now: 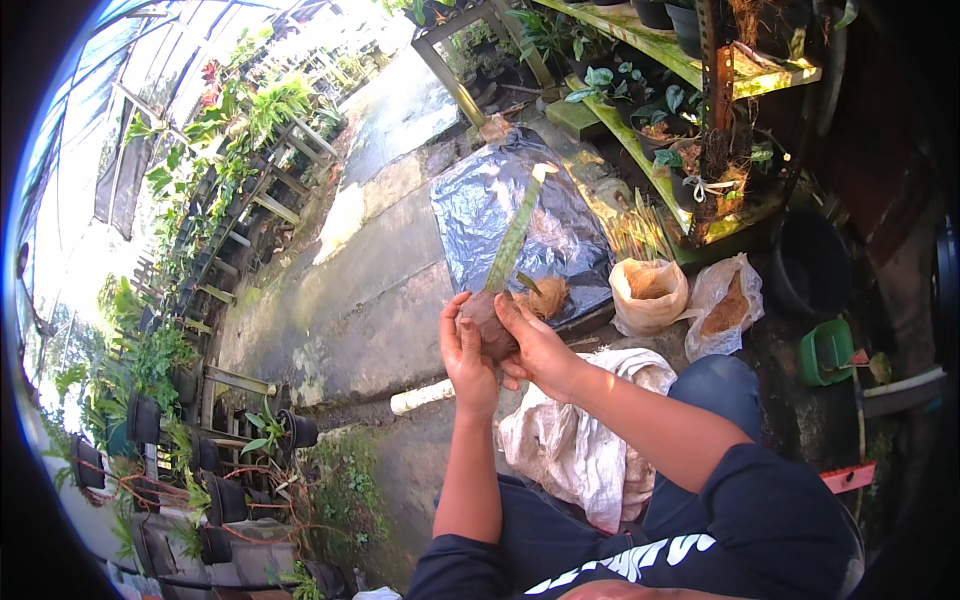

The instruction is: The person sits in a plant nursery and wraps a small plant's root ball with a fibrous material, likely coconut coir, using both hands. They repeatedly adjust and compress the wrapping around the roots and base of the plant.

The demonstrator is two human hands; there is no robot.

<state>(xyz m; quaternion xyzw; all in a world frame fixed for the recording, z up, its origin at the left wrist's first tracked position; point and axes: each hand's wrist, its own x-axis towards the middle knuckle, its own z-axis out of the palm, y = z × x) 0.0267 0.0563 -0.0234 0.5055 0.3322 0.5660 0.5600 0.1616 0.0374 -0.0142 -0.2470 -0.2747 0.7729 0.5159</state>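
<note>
Between my two hands sits a rounded brown ball of soil or clay (489, 319), held up above the ground. A long mottled green leaf (516, 236), like a snake plant's, rises from its top, with a short green shoot (528, 283) near its base. My left hand (469, 356) cups the ball from the left, while my right hand (536, 341) presses it from the right with the thumb on top. Behind the ball, a clump of brown coconut fibre (549, 298) lies on a black plastic sheet (480, 191).
Two plastic bags of brown fibre, one upright (649, 289) and one slumped (724, 307), stand to the right. A white woven sack (585, 439) lies by my legs. Further right are a green container (825, 351) and a black bucket (810, 262). Plant shelves (637, 142) border the path.
</note>
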